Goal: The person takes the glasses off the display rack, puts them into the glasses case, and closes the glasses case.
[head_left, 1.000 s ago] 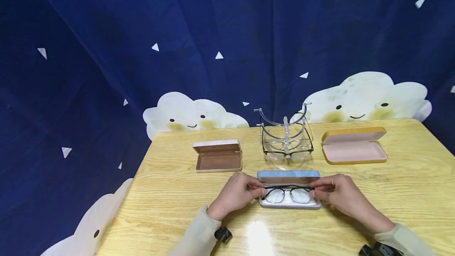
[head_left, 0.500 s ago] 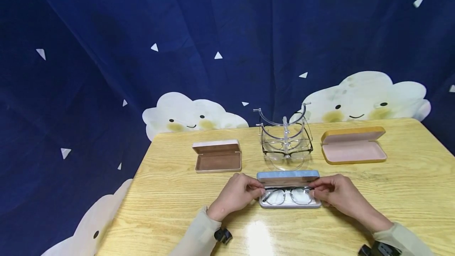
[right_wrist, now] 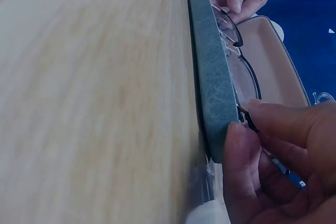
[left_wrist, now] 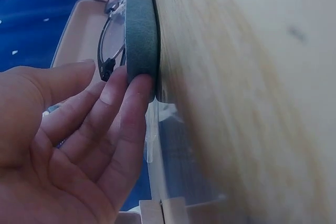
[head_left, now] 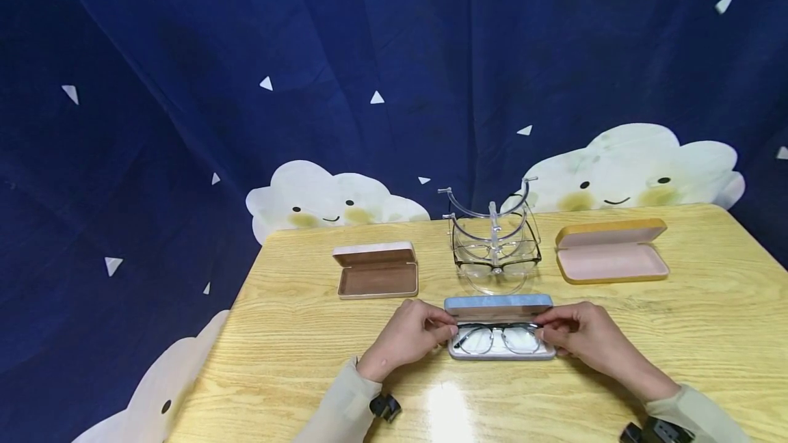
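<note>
So the browline eyeglasses [head_left: 497, 328] (black on top, thin rims below) are sitting in the bottom half of the open blue-lidded case [head_left: 498, 301], brow bar poking a bit above its edge in the wrist views. The right hand [head_left: 585, 333] is at 3 o'clock, thumb and finger pinching that corner of the frame. The left hand [head_left: 409, 333] is at 9 o'clock, fingers bent and touching the end of the case, thumb just beside the hinge; honestly can't tell if it's gripping the frame.

Going out from there: clear tiered display stand [head_left: 494, 231] at 12 o'clock with at least two more pairs on it, one being black-framed glasses [head_left: 470, 264]; too tangled for a firm count. White-lidded case [head_left: 378, 281] with brown lining at 10 o'clock, yellow case [head_left: 612, 262] with pink lining at 2. That's three cases, all open.

Everything's on one pale wood-grain table [head_left: 295, 361], shiny glare spot around 7 o'clock. Behind it hangs a navy curtain [head_left: 394, 39] with three white clouds [head_left: 640, 169] and roughly a dozen small triangles [head_left: 377, 97]. Two sleeves [head_left: 345, 402], both light, plus two black wrist devices [head_left: 386, 407].
</note>
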Motion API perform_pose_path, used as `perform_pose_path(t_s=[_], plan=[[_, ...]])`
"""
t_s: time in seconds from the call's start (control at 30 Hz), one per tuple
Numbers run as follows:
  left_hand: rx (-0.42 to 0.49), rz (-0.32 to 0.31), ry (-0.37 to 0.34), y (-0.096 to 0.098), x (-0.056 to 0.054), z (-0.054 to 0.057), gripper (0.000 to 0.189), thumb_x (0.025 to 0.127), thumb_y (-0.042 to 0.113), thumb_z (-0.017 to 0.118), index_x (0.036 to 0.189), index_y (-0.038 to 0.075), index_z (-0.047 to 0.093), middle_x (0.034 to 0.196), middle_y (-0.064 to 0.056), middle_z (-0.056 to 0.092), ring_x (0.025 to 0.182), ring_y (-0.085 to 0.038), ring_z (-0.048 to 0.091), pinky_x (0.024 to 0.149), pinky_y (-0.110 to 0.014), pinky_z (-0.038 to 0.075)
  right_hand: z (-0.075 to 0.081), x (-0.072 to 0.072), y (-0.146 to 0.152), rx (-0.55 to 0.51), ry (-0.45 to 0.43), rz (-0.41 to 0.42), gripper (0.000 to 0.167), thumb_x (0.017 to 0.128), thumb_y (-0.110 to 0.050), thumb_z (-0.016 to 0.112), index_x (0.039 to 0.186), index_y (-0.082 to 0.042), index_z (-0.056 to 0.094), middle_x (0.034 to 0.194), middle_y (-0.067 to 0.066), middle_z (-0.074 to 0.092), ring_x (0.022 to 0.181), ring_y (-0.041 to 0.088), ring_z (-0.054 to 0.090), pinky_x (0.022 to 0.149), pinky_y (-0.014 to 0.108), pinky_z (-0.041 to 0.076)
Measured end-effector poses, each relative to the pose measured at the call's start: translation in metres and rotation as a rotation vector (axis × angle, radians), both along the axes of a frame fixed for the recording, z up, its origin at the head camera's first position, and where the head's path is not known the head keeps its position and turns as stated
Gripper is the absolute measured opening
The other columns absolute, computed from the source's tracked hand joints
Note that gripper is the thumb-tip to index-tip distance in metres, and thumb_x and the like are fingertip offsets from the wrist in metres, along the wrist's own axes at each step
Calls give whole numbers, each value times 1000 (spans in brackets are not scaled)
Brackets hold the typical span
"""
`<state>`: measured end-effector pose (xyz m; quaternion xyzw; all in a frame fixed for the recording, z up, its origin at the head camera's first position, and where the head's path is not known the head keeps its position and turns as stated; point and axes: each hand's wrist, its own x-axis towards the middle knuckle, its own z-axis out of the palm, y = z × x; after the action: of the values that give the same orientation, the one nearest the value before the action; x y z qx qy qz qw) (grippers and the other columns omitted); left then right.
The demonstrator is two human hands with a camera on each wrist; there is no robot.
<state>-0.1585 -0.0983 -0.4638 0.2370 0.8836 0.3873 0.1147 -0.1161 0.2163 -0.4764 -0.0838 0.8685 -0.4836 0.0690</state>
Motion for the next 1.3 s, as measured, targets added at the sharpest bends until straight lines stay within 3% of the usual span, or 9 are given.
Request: perform_pose_path(t_s=[0.23,0.43,0.67,0.87,1.07,1.3], plan=[[-1,-6,1,-1,-1,0,15,98,20,74,105,11,84,93,1,82,63,9,61,58,-13,50,1,0,0,3,-10,-10,21,91,-8,78,110,2,78,78,4,74,59,5,62,52,26,56],[26,-4,-28,-2,-1,1,15,97,18,74,105,9,83,92,-2,82,65,3,66,59,-15,52,4,1,1,-21,-14,-7,22,92,-10,78,109,3,78,78,6,75,59,7,65,52,28,57],[56,-2,-68,-4,-1,2,16,97,20,73,104,10,83,87,0,80,65,-1,68,57,-16,53,5,0,1,8,-12,-55,11,95,-14,75,94,-3,78,72,2,73,56,6,63,52,27,57],[66,-7,-64,-4,-1,2,15,97,18,71,102,9,83,91,-1,81,66,-4,70,59,-16,54,3,-1,1,-43,-21,-54,19,99,-12,69,83,-1,71,73,4,72,59,5,61,56,27,61],[80,8,-88,-7,-2,1,18,99,13,66,104,7,82,93,-5,81,71,-5,73,62,-17,56,4,-3,2,-98,-61,-57,20,101,-8,64,84,2,67,72,6,66,61,7,61,57,29,62],[84,53,-90,-8,-2,3,17,99,8,64,93,8,80,86,-8,79,71,-15,74,62,-18,55,2,-4,4,-108,-101,-61,18,103,-7,60,89,4,64,76,6,63,65,8,58,58,28,61]])
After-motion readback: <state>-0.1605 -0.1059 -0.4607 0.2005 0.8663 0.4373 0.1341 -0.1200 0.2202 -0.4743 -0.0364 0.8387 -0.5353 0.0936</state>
